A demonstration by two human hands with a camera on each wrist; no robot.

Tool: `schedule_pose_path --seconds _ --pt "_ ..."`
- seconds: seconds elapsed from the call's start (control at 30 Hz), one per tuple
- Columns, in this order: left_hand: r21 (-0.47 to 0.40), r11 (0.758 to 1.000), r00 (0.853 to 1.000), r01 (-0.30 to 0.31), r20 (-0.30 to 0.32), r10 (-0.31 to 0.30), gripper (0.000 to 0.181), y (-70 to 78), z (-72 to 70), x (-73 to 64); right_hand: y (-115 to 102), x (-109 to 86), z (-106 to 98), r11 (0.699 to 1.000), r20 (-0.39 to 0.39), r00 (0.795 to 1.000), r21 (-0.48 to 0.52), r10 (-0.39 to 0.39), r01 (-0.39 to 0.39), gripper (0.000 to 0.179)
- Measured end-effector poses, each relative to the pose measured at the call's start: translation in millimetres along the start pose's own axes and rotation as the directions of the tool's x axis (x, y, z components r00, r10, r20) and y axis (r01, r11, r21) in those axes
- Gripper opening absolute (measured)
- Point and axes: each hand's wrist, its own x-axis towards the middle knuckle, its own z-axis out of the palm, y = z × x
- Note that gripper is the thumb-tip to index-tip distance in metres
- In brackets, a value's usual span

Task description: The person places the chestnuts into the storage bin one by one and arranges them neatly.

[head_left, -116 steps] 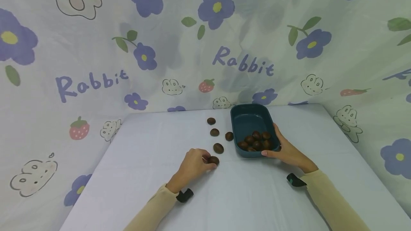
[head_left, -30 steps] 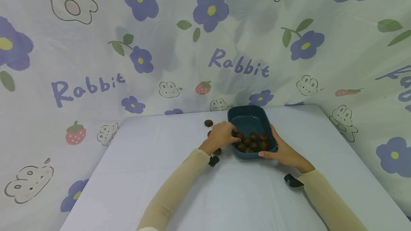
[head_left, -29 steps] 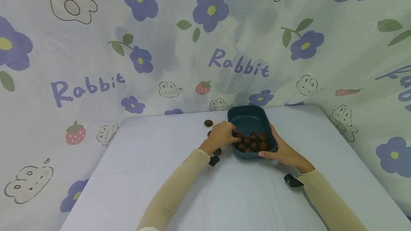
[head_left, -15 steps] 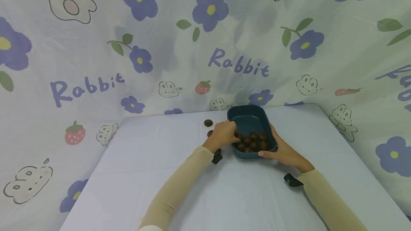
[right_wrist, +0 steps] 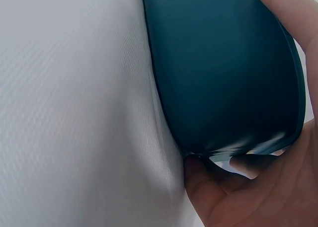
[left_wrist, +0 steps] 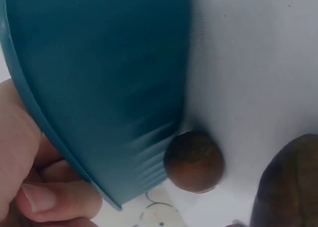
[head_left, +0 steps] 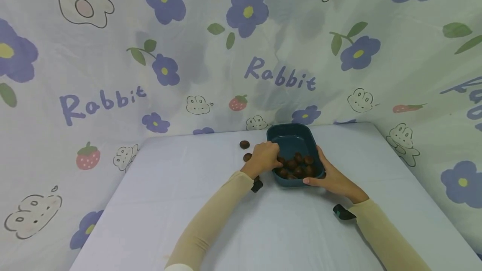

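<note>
A dark teal rectangular box (head_left: pixel 290 128) stands on the white-covered table, with several brown chestnuts (head_left: pixel 298 172) heaped at its near end. My left hand (head_left: pixel 265 157) reaches over its left rim, fingers curled down inside and a chestnut (head_left: pixel 280 161) at the fingertips. In the left wrist view, the curled fingers (left_wrist: pixel 64 199) show beyond the rim. My right hand (head_left: pixel 331 177) grips the near right corner, its thumb at the front wall; the right wrist view has fingers (right_wrist: pixel 203 182) low against the box wall (right_wrist: pixel 223 78).
Left of the box, loose chestnuts lie on the table: one at the back (head_left: pixel 244 144), one just nearer (head_left: pixel 247 157), one partly behind the left wrist (head_left: pixel 257 178). The left wrist view shows a chestnut (left_wrist: pixel 194 162) beside the box wall. A patterned cloth (head_left: pixel 211 70) hangs behind.
My left hand has carried a chestnut from the table rightward into the box. Lately its fingers curl in further and the chestnuts beside them shift slightly. My right hand keeps its grip.
</note>
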Motion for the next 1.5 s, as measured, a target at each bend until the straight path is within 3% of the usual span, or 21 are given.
schedule_pose_path --seconds 0.3,0.57,0.7,0.87,1.0,1.17,1.3,1.37,1.5 --pt "-0.135 0.989 0.996 0.066 0.07 -0.057 0.029 -1.5 5.9 4.9 -0.8 -1.0 -0.1 1.0 0.003 1.0 -0.007 0.018 -0.018 0.127" --pt "-0.205 0.977 0.995 0.05 0.099 -0.03 0.022 -1.6 8.8 4.3 -2.0 -2.1 -0.8 1.0 0.006 1.0 -0.015 0.022 -0.022 0.128" --pt "-0.241 0.97 0.998 0.021 0.07 -0.004 0.018 -3.8 10.0 0.6 -0.4 -1.4 0.4 1.0 0.002 1.0 -0.01 0.01 -0.01 0.127" --pt "-0.283 0.959 1.0 0.0 -0.028 -0.008 0.028 -10.9 3.6 -5.8 -0.2 -1.1 1.0 1.0 0.004 1.0 -0.002 0.014 -0.014 0.127" --pt "-0.388 0.921 0.99 0.015 -0.121 -0.067 0.036 -20.9 -12.5 -17.2 -2.9 -0.8 -0.6 1.0 0.004 1.0 0.004 0.009 -0.009 0.127" --pt "-0.558 0.83 0.96 0.016 -0.225 -0.169 0.033 -40.2 -25.3 -37.2 -5.5 -0.2 -1.0 1.0 0.003 1.0 0.0 -0.004 0.004 0.128" --pt "-0.655 0.756 0.924 -0.011 -0.296 -0.242 0.028 -55.8 -22.6 -53.0 -3.6 -0.4 -1.2 1.0 0.003 1.0 -0.017 0.005 -0.005 0.128" --pt "-0.677 0.735 0.906 -0.021 -0.324 -0.273 0.026 -63.4 -17.9 -60.2 -2.1 -0.3 -1.0 1.0 0.002 1.0 -0.021 0.008 -0.008 0.128" --pt "-0.715 0.699 0.884 0.004 -0.324 -0.337 0.029 -77.2 -7.5 -72.4 -0.2 -0.2 -0.4 1.0 -0.002 1.0 -0.021 0.013 -0.013 0.128"
